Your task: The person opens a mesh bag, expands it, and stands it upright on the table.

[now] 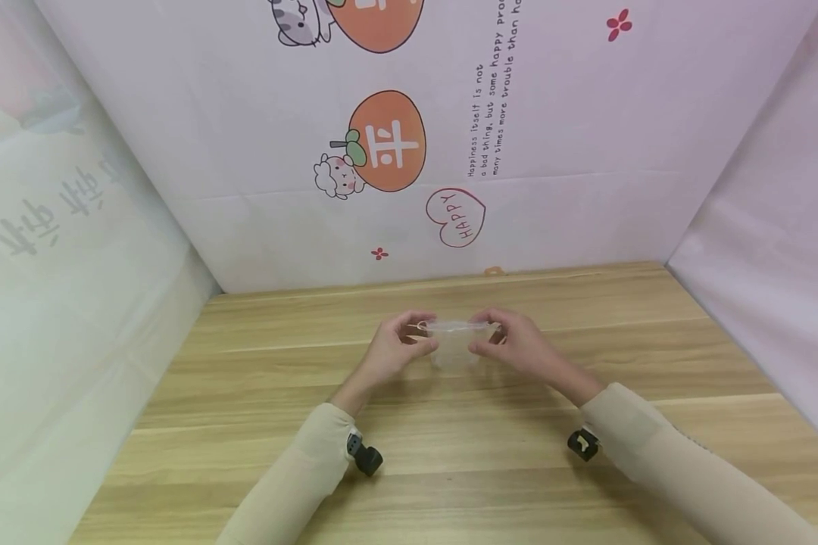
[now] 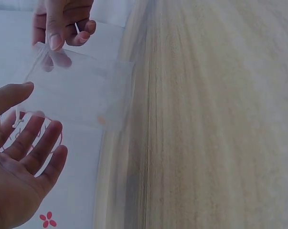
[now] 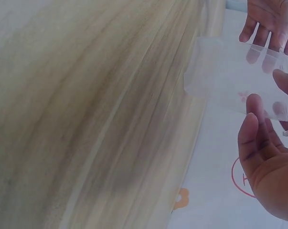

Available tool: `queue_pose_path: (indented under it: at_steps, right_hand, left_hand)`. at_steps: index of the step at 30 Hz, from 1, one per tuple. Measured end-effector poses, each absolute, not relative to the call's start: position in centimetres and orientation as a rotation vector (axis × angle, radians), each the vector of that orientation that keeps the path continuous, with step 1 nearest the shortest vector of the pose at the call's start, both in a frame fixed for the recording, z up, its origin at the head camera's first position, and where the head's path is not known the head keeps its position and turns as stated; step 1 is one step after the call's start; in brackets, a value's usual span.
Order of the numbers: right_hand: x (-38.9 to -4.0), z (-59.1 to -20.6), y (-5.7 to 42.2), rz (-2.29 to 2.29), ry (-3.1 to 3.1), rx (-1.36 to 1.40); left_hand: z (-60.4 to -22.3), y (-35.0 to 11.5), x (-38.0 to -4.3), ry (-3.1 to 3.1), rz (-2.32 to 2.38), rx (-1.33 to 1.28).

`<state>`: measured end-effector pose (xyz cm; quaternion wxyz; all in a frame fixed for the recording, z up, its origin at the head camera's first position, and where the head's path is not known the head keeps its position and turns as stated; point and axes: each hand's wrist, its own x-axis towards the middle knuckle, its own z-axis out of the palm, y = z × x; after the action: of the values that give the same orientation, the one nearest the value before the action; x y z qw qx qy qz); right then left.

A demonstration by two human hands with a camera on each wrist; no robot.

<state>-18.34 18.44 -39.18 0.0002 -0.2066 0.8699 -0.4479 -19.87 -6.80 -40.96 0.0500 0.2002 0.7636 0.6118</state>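
Note:
A small translucent drawstring pouch [image 1: 454,350] hangs between my two hands over the far part of the table, its mouth upward. White cord loops [image 2: 18,119] stick out at the ends of the mouth. My left hand [image 1: 397,342] holds the pouch's left top corner, with thumb on the near side and fingers behind. The right hand [image 1: 514,344] grips the opposite top corner in the same way. Through the thin material, fingertips [image 3: 270,62] of the left hand show in the right wrist view. No contents are visible in the pouch.
The wood-grain table [image 1: 450,469] lies under both forearms. Behind it rises a white printed cloth [image 1: 259,227] with orange cartoon figures and a red heart, close beyond the hands. Pale cloth walls [image 1: 763,227] stand on either side. Small black devices [image 1: 364,454] sit at both wrists.

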Motion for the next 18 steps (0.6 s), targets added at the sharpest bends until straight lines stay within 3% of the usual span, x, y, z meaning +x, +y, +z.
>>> queue_pose_path:
  at_steps: [18]
  right_hand:
    - [-18.81,-39.86,19.44,-1.379,2.650,-0.538]
  left_hand:
    - [-41.15,-7.48,-20.09,2.246,1.918,0.662]
